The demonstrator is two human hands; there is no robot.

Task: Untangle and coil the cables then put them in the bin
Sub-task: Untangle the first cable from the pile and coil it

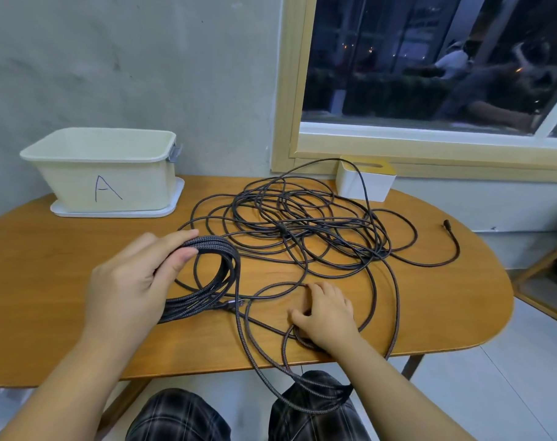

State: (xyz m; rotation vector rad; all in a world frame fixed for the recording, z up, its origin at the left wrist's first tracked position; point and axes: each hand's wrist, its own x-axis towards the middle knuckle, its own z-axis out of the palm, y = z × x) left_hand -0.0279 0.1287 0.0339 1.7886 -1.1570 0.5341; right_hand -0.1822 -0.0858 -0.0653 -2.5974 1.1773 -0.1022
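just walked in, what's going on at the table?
A person is coiling braided cable on a wooden table. The left hand grips a partly wound coil, fingers curled round its top. The right hand rests on a loose strand near the table's front edge, fingers curled at it. Most of the cable is still a tangled heap mid-table, with one loop hanging off the front onto the person's lap. The bin marked A sits at the back left; no cable shows in it.

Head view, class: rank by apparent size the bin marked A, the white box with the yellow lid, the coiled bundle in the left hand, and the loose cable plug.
1. Bin marked A.
2. Coiled bundle, though it is nearer the camera, so its true rank is unsure.
3. White box with the yellow lid.
4. Loose cable plug.
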